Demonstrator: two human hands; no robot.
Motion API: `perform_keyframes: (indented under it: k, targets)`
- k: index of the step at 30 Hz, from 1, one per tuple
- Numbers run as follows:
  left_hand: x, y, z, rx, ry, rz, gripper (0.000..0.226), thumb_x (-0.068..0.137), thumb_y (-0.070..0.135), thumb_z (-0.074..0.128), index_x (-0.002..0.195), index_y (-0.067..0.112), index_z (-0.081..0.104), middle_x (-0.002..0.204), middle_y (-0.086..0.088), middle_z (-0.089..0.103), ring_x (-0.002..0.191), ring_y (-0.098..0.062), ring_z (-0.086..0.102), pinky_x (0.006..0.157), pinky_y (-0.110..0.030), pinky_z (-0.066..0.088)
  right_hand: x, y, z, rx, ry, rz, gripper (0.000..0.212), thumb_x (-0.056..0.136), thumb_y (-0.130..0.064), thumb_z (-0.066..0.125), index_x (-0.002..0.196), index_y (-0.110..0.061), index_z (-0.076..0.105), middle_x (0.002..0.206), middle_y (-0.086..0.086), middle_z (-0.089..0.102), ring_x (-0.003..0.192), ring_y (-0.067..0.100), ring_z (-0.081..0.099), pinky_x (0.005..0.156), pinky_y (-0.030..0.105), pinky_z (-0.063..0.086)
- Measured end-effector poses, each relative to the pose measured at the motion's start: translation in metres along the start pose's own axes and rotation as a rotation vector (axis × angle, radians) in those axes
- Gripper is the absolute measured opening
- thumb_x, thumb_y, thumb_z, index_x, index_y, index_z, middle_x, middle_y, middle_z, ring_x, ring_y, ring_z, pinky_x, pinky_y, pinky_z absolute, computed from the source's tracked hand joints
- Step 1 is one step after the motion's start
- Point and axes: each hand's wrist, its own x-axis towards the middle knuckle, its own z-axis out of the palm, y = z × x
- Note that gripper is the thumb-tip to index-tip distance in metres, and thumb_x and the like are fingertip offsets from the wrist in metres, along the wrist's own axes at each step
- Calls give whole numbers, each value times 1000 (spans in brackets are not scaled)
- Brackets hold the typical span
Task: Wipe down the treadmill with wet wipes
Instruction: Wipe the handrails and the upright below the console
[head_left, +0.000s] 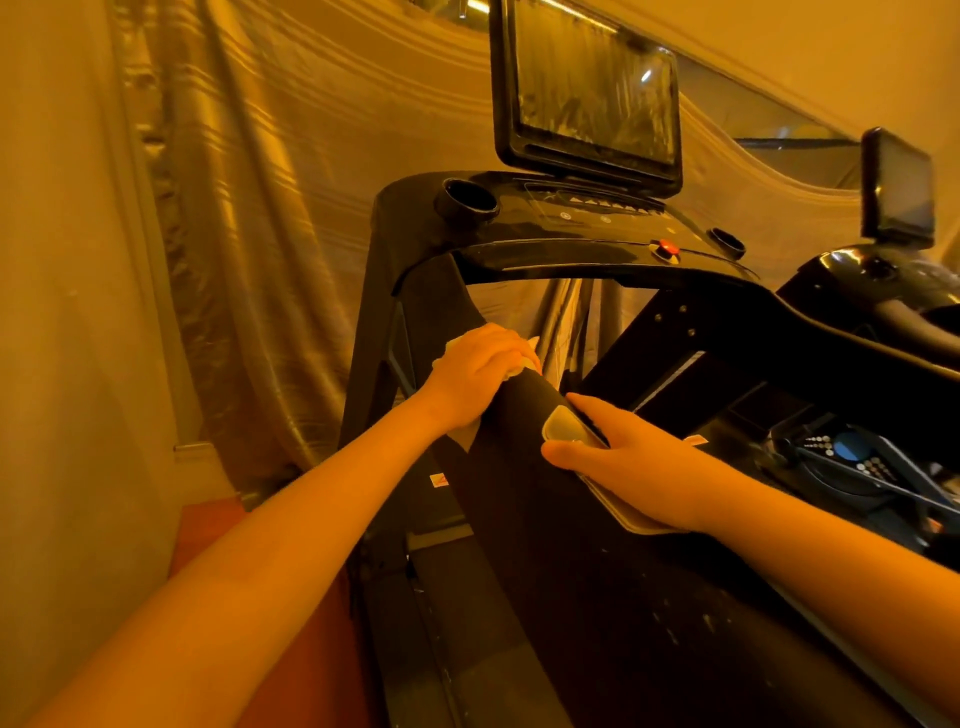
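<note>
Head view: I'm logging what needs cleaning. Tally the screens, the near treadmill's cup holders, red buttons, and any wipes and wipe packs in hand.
Screens: 2
Cup holders, near treadmill: 2
Red button: 1
Wipe, under left hand: 1
Wipe pack, in right hand: 1
Total: 7

One head-worn wide-angle view, facing forward and down, close over the treadmill handrail (519, 478), screen (592, 88) ahead and above

the black treadmill (524, 260) has a smeared screen (592, 83) above a glossy console (576, 215). a pale, crumpled wet wipe (458, 345) lies pressed on its slanting handrail (519, 499) under the left hand (475, 376); a flat wipe packet (569, 428) sits just below on the same rail, gripped by the right hand (636, 467).
</note>
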Motion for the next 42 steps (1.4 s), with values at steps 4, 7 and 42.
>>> perform_keyframes:
  k: [4,7,42]
  targets:
    - [15,-26,-10,132,-47,9,61,91,34,20,96,6,74,109,-13,69,108,-27,56,100,-40,39,-2,-1,0,-18,12,1,76,92,-51,51,154,-28,14,149,-1,41,125,15,49,105,33,42]
    - [26,-43,-15,206,-39,-39,57,93,30,25,102,-3,71,114,-21,66,113,-35,56,102,-46,40,-4,-1,-1,-29,18,7,77,92,-51,51,154,-29,11,148,-2,43,123,12,51,103,30,43]
    - [-67,136,46,-144,201,-51,35,93,24,36,92,18,70,105,-5,66,106,-13,54,101,-30,33,-62,17,-8,123,-81,-51,37,98,-41,47,114,-11,61,104,10,66,95,21,63,93,39,50]
